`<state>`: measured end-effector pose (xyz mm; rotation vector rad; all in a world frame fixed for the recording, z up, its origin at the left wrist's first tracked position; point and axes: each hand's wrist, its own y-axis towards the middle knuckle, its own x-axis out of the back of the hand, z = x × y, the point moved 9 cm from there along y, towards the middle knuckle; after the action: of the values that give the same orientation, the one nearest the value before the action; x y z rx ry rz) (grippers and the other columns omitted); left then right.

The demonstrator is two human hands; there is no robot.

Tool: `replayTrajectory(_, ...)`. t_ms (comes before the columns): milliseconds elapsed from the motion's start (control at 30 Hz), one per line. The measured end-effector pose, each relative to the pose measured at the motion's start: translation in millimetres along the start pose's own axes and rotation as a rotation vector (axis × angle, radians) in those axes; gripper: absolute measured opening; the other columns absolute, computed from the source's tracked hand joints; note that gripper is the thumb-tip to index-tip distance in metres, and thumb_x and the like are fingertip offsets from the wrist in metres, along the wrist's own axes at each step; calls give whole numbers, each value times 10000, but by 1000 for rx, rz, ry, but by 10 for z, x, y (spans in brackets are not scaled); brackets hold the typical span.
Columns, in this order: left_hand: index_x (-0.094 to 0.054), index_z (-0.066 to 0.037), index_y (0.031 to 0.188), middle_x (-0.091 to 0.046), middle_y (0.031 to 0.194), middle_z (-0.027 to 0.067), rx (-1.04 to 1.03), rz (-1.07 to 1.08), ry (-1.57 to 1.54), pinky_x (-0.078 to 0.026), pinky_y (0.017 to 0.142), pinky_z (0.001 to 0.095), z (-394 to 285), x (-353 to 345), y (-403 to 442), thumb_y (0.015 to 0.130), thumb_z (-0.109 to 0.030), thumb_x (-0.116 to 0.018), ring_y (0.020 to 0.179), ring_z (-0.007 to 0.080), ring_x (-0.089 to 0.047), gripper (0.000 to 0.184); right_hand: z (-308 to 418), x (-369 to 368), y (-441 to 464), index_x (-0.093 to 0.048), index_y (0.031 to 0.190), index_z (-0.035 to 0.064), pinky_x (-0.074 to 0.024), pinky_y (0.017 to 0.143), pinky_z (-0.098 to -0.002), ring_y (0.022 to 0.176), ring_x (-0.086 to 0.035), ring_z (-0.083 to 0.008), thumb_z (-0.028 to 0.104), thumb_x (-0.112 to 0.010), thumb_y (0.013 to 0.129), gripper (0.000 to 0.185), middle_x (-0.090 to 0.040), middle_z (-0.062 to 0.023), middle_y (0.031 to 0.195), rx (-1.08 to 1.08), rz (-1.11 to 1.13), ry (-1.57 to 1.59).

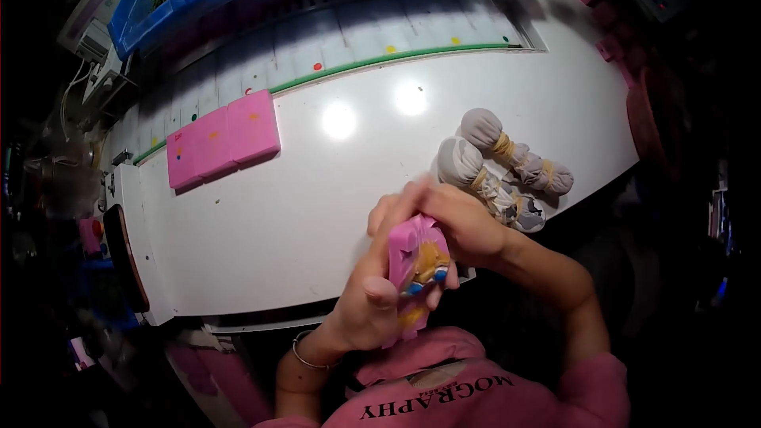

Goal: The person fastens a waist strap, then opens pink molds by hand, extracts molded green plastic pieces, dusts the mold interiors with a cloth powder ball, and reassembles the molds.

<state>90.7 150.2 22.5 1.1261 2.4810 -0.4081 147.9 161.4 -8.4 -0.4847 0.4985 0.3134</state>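
A soft-looking pink mold [402, 247] with yellow, white and blue shapes in its face is held up near the front edge of the table. My left hand [366, 295] wraps round its left side, thumb raised beside the face. On the far right side, my right hand [464, 226] curls round the same mold, and its fingers meet those of the left at the top. Some fingertips are blurred or hidden behind the mold. Just beyond my right hand lie two tied cloth bundles, one grey [519, 157] and one patterned white and grey [460, 162].
Pink blocks [212, 143] sit in a row on the white table [317, 214] at the left. Behind them runs a green strip [372, 67] with coloured dots along it. Blue bins [143, 12] stand at the back left. A reddish-brown container [654, 123] is at the right edge.
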Motion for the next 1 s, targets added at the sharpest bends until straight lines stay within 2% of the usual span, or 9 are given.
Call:
replayTrajectory(67, -184, -16, 1396, -553, 872, 98, 22, 104, -99, -457, 602, 222, 78, -66, -20, 731, -777, -371, 700, 114, -543, 1028, -113, -62, -5, -535, 845, 19, -404, 361, -180, 433, -528, -123, 330, -273, 999, 435, -573, -94, 763, -119, 20, 112)
replayTrajectory(167, -330, -6, 1245, -526, 910, 109, -64, -7, -180, -463, 616, 210, 26, 82, 13, 787, -715, -397, 731, 108, -541, 848, 494, 42, -321, -552, 1005, -1, -480, 620, -277, 673, -585, -205, 283, -293, 997, 384, -586, -124, 896, 536, -257, -708)
replayTrajectory(267, -348, 5, 1209, -551, 843, 117, -149, -115, -111, -467, 611, 212, -79, 303, 22, 787, -716, -401, 672, 107, -541, 838, 831, 66, -674, -480, 1206, -17, -420, 838, -386, 965, -502, -364, 87, -549, 842, 384, -487, -190, 1134, 624, -694, -1606)
replayTrajectory(433, -377, 6, 1167, -569, 744, 115, -239, -252, -20, -472, 575, 220, -60, 513, 80, 890, -634, -263, 590, 105, -533, 707, 366, 201, -601, -374, 1340, -3, -420, 848, -398, 993, -505, -366, -67, -587, 680, 696, -414, -235, 1287, 409, -560, -1902)
replayTrajectory(567, -377, 3, 1162, -573, 752, 116, -287, -283, 36, -477, 570, 226, -52, 582, 111, 893, -631, -264, 593, 111, -543, 698, 642, -169, -669, -443, 1314, 15, -435, 771, -352, 885, -542, -295, -42, -546, 710, 616, -439, -245, 1293, 620, -496, -1651)
replayTrajectory(700, -428, 19, 1152, -575, 792, 97, -365, -375, 247, -458, 573, 214, -189, 614, 82, 928, -579, -264, 618, 90, -531, 659, 512, -546, -553, -506, 1279, 62, -427, 723, -301, 814, -524, -192, 33, -572, 713, 571, -511, -182, 1267, 823, -378, -1909)
replayTrajectory(867, -471, 34, 1149, -578, 871, 75, -511, -431, 417, -455, 655, 227, -154, 662, 47, 951, -538, -275, 722, 112, -549, 636, 567, -482, -499, -606, 1151, 37, -456, 739, -341, 823, -561, -258, -34, -574, 676, 481, -527, -227, 1242, 665, -250, -1810)
replayTrajectory(933, -475, 30, 1152, -578, 888, 76, -407, -419, 311, -452, 676, 228, -177, 667, 36, 955, -531, -272, 753, 118, -552, 628, 753, -433, -644, -561, 1231, 76, -433, 721, -314, 819, -534, -221, 44, -576, 708, 524, -504, -174, 1288, 903, -464, -1684)
replayTrajectory(1000, -481, 19, 1155, -582, 865, 72, -434, -405, 413, -447, 679, 220, -219, 599, 64, 963, -518, -266, 751, 110, -547, 609, 556, -538, -500, -555, 1239, 73, -436, 742, -326, 824, -534, -231, 8, -589, 674, 569, -487, -192, 1306, 777, -245, -1781)
